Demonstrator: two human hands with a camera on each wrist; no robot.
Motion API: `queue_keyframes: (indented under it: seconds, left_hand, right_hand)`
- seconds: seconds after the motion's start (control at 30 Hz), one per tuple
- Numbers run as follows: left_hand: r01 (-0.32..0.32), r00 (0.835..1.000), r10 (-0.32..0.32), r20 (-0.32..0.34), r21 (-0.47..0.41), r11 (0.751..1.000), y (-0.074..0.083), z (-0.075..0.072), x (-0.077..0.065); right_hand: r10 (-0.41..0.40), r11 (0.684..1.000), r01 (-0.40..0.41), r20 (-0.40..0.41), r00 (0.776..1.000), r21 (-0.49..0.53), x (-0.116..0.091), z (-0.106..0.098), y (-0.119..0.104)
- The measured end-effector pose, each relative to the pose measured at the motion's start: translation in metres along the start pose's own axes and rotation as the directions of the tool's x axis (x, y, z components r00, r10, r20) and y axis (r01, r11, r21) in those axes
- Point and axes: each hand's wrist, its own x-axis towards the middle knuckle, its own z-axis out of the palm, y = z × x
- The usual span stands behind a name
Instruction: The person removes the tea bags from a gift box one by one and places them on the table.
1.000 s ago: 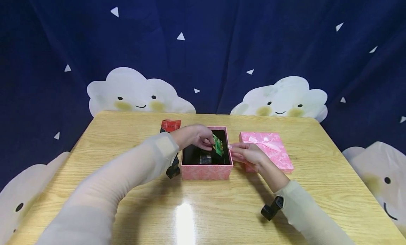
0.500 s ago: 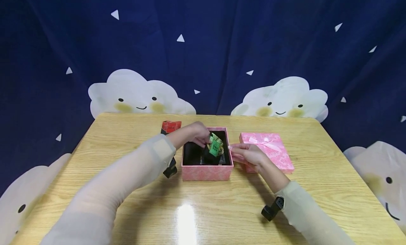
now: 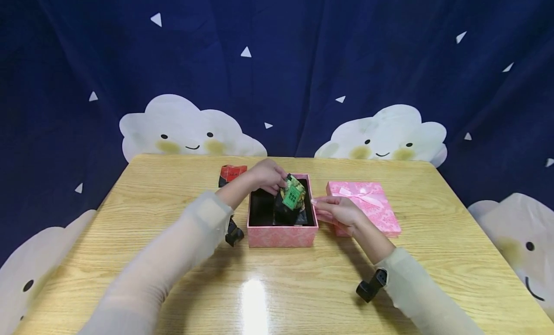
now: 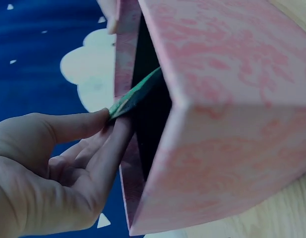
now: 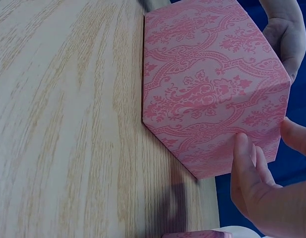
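A pink patterned box point(image 3: 281, 237) with a black inside stands uncovered at mid-table. Over its opening, my left hand point(image 3: 267, 176) pinches the edge of a small green and black packet point(image 3: 293, 194), which tilts with its printed label facing up. In the left wrist view, thumb and fingers hold the thin packet point(image 4: 135, 96) at the box's mouth, its far part hidden behind the wall. My right hand point(image 3: 337, 211) grips the box's right wall, thumb at the rim and fingertips against the outside, as the right wrist view shows on the box point(image 5: 207, 84).
To the right lies the pink lid point(image 3: 368, 207) with a ribbon bow. A red and black packet point(image 3: 232, 172) lies behind my left forearm, partly covered. Something dark and shiny lies in the box point(image 3: 315, 207) beneath the green packet. A dark blue curtain hangs behind the table.
My left hand has moved up and slightly left, lifting the green packet and turning its label toward the camera. The right hand and box have stayed in place.
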Motion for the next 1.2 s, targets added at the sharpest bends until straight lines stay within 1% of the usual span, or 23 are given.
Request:
queue_keyframes:
  seconds: [0.07,0.1,0.27,0.47,0.6,0.93,1.2]
  left_hand:
    - [-0.003,1.0,0.003,-0.013,-0.007,1.0,-0.001,0.0,-0.001]
    - [-0.008,1.0,0.008,-0.014,-0.011,1.0,-0.004,-0.001,0.002]
    - [-0.004,1.0,0.004,-0.003,-0.035,0.999,-0.008,-0.004,0.005]
    - [0.006,1.0,-0.007,-0.012,-0.023,1.0,-0.008,-0.008,-0.001]
    - [0.004,1.0,-0.005,-0.02,-0.02,1.0,-0.011,-0.012,-0.004]
    - [0.008,1.0,-0.01,-0.019,-0.123,0.992,-0.024,-0.024,-0.008]
    - [0.002,1.0,-0.002,-0.001,-0.221,0.975,-0.027,-0.037,-0.012]
  right_hand:
    - [0.0,1.0,0.0,-0.002,1.0,-0.004,0.0,0.0,0.0]
    - [0.001,1.0,-0.001,-0.004,1.0,-0.007,0.001,0.0,0.001]
    - [-0.001,1.0,0.001,-0.004,1.0,-0.009,0.001,0.0,0.0]
    - [0.012,1.0,-0.012,-0.002,1.0,-0.012,0.0,-0.001,-0.001]
    - [0.011,1.0,-0.011,-0.008,1.0,-0.021,0.0,-0.001,0.0]
    - [0.011,0.999,-0.012,-0.022,1.0,-0.041,0.0,-0.001,0.0]
    - [0.014,0.998,-0.016,-0.032,0.999,-0.055,0.001,0.0,-0.001]
